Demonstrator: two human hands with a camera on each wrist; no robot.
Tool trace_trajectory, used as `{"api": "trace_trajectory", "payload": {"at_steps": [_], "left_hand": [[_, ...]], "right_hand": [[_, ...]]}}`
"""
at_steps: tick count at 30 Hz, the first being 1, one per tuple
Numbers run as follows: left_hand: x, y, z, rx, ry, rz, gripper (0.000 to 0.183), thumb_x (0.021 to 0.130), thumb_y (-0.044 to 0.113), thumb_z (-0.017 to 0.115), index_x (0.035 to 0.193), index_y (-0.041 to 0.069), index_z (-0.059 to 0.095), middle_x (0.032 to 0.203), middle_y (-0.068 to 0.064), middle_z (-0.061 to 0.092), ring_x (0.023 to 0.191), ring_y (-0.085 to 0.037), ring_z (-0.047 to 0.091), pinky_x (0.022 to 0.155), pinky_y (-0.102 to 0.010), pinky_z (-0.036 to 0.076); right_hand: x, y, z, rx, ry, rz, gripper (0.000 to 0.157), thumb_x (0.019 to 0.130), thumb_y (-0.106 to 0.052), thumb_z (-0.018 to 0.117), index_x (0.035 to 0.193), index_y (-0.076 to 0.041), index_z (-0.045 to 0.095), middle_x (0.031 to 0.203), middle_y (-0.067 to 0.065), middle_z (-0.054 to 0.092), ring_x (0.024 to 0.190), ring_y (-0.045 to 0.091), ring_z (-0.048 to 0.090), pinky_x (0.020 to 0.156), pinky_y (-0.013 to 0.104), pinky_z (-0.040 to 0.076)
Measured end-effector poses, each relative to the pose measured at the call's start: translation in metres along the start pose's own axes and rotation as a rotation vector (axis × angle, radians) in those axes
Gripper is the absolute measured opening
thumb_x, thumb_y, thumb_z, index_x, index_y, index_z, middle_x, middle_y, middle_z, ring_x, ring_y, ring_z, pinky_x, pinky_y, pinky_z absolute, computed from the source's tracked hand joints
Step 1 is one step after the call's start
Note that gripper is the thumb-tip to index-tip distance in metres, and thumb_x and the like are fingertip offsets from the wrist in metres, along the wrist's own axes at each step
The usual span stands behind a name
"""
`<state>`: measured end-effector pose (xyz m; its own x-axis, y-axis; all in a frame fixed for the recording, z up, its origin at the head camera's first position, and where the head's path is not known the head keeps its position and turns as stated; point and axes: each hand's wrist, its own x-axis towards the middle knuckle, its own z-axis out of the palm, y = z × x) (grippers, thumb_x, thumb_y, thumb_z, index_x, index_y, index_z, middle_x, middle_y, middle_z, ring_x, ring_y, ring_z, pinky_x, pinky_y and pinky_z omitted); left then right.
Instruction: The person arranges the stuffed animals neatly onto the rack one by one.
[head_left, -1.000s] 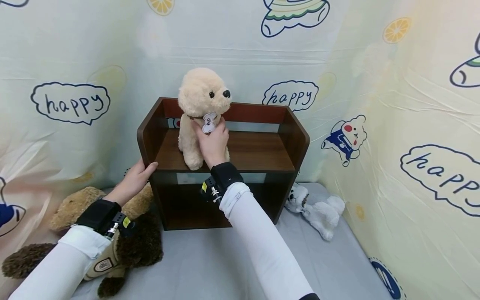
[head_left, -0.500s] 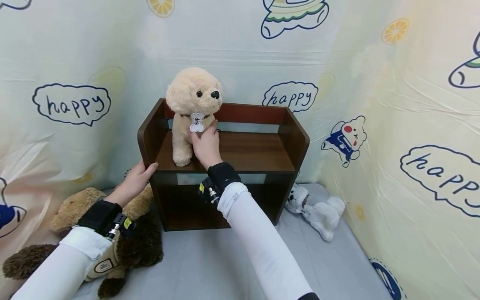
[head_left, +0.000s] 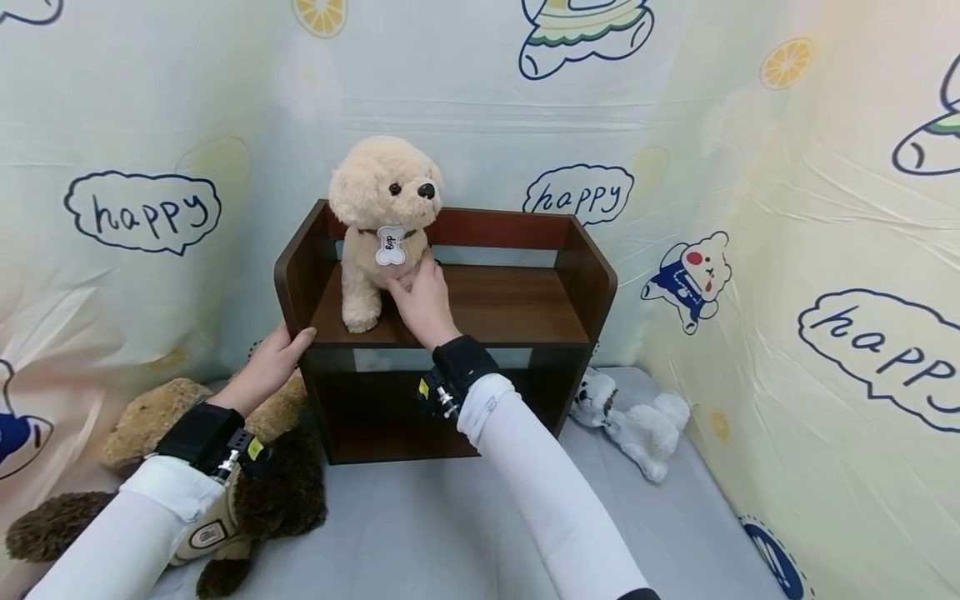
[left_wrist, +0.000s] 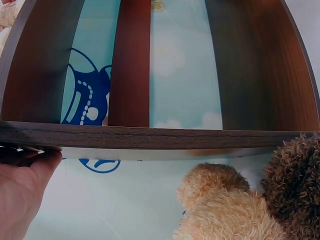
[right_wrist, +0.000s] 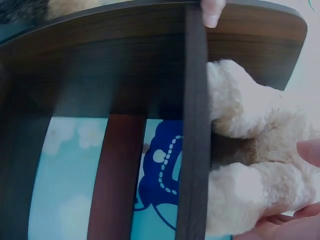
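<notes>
A cream plush dog (head_left: 384,187) with a bone-shaped tag (head_left: 390,246) sits upright at the left of the upper board of a small dark brown shelf (head_left: 517,300). My right hand (head_left: 426,307) holds the dog low on its body, thumb at the front and fingers around the side of one front leg (right_wrist: 282,187). The dog's paws are at the board's front edge in the right wrist view. My left hand (head_left: 264,367) grips the shelf's left side panel, thumb on its front edge, fingers hidden behind. In the left wrist view, that hand (left_wrist: 22,190) is at the panel's outer side.
A large brown-and-tan plush toy (head_left: 281,483) lies on the grey cloth (head_left: 420,533) to the left, partly under my left arm. A white plush toy (head_left: 645,429) lies right of the shelf. Printed curtains (head_left: 480,125) hang close behind and at the sides.
The plush dog has moved left along the upper board toward the side panel. My right hand moved left with it, then slipped lower and right on its body. The left hand stays put.
</notes>
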<state>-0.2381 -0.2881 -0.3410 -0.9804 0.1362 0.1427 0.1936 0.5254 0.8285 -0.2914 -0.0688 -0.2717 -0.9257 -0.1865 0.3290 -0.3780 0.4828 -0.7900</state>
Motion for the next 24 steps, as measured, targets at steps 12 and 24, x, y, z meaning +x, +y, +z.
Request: {"api": "trace_trajectory", "payload": {"at_steps": [12,24], "left_hand": [[-0.002,0.002,0.000,0.009,-0.001,-0.017,0.061,0.101,0.032,0.026,0.146,0.007,-0.006,0.149,-0.025,0.003,0.132,-0.046,0.009,0.097,-0.067,0.014],[-0.002,0.003,0.000,-0.005,0.008,-0.008,0.060,0.100,0.033,0.027,0.146,0.008,-0.004,0.149,-0.024,0.005,0.132,-0.047,0.012,0.096,-0.068,0.014]], "right_hand": [[-0.017,0.009,-0.023,-0.187,-0.089,-0.159,0.052,0.091,-0.023,0.052,0.134,0.002,0.038,0.123,0.016,0.048,0.112,0.023,0.047,0.093,0.028,0.040],[-0.029,0.006,-0.036,-0.296,-0.353,-0.202,0.018,0.091,-0.021,0.055,0.102,-0.009,0.064,0.091,0.001,0.064,0.079,0.009,0.057,0.063,0.017,0.045]]}}
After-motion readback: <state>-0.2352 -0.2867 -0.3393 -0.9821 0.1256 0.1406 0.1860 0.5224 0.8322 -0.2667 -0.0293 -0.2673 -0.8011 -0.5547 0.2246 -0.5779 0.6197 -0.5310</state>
